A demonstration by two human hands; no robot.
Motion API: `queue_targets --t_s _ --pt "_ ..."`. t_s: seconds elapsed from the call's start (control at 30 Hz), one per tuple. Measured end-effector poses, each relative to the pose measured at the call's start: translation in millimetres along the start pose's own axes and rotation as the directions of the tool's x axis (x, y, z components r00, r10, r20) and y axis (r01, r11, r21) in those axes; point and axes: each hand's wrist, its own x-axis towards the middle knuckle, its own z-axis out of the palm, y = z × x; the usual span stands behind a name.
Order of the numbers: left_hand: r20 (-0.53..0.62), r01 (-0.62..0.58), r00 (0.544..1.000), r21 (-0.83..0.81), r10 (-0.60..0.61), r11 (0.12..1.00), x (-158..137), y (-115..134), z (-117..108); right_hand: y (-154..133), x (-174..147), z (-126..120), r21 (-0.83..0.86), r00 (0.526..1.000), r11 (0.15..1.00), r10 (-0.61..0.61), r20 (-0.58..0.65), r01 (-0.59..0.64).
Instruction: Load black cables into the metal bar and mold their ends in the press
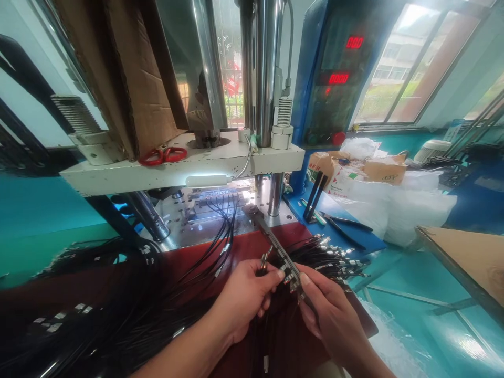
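Note:
My right hand [333,310] grips the near end of a long dark metal bar [275,242], which slants away to the upper left toward the press bed. Small metal connectors sit along the near part of the bar. Close against it, my left hand [246,294] is closed on black cables, with metal cable ends [264,260] poking up past the fingers. The left thumb tip touches the connectors at the bar. How firmly each connector is seated cannot be made out.
A press with a white plate [220,160] stands ahead; red-handled scissors [163,156] rest on it. Black cables [224,236] run from its lit bed. More cables [331,257] lie on the red-brown table [181,262]. Pliers [346,226] lie on a blue surface at right.

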Motion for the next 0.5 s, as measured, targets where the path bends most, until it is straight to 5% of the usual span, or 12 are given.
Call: queue_targets --t_s 0.5 --pt "0.051 0.008 0.999 -0.040 -0.006 0.999 3.4 -2.8 -5.7 -3.3 -1.1 0.7 -0.032 1.000 0.999 -0.011 0.007 0.011"
